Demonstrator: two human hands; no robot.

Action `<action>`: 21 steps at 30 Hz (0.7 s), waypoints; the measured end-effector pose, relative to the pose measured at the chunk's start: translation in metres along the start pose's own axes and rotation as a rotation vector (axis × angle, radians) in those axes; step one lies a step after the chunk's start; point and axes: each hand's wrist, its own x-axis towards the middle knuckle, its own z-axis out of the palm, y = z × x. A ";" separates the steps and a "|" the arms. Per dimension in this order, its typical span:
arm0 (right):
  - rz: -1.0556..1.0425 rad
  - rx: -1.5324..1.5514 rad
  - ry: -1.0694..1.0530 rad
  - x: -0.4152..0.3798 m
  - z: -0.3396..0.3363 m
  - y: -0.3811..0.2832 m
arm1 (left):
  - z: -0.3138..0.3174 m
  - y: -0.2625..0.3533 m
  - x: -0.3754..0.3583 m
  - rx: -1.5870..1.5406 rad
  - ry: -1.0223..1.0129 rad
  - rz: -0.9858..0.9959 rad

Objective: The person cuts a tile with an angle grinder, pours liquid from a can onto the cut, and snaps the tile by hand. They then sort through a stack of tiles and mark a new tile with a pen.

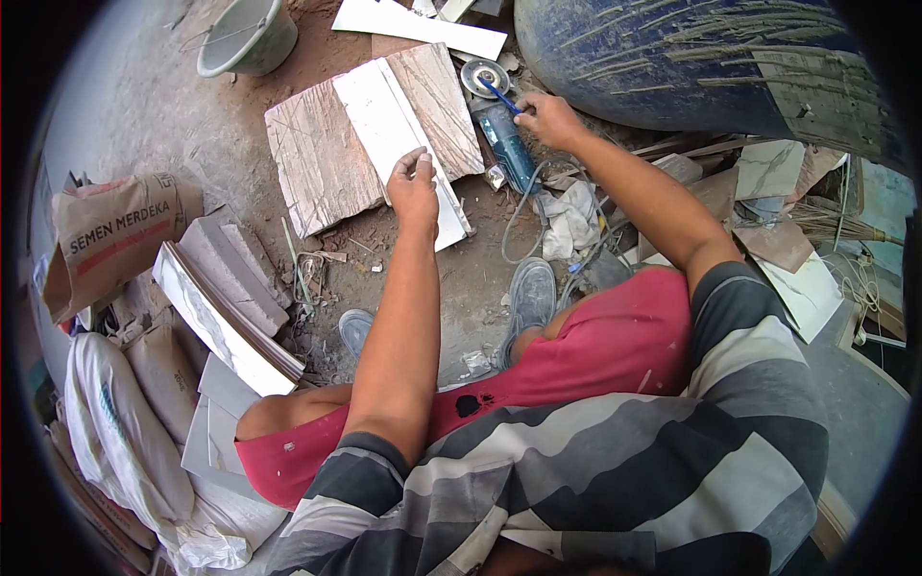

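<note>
In the head view my right hand (551, 121) grips a thin blue pen (496, 94), its far end over the disc (485, 79) of an angle grinder. The grinder's teal body (509, 144) lies on the ground just below that hand. My left hand (415, 189) is over a long white tile strip (386, 120), thumb and fingers closed together; what they hold, if anything, is hidden. Under the strip lies a rough reddish slab (322, 158), its grooved surface showing on both sides.
A grey bucket (252, 43) stands at upper left, and a large blue drum (663, 62) lies at upper right. Cement bags (125, 235) and stacked tiles (226, 312) crowd the left. A grey cord (523, 226) loops near my shoe (532, 293). Tile offcuts (768, 168) are piled right.
</note>
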 end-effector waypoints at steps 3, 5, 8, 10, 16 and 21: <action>0.284 -0.270 -0.038 -0.005 -0.015 0.036 | -0.013 -0.015 0.003 0.073 0.330 0.130; 0.325 -0.360 -0.074 -0.008 -0.009 0.070 | -0.023 -0.018 -0.001 0.161 0.503 0.136; 0.428 -0.471 -0.125 -0.005 0.001 0.088 | -0.036 -0.035 -0.012 0.212 0.631 0.062; 0.486 -0.485 -0.140 0.000 0.006 0.091 | -0.045 -0.059 -0.014 0.211 0.709 0.024; 0.520 -0.420 -0.124 0.004 0.000 0.054 | -0.053 -0.090 -0.022 0.333 0.535 -0.109; 0.530 -0.399 -0.024 0.004 0.005 0.028 | -0.023 -0.047 -0.040 0.915 0.518 0.018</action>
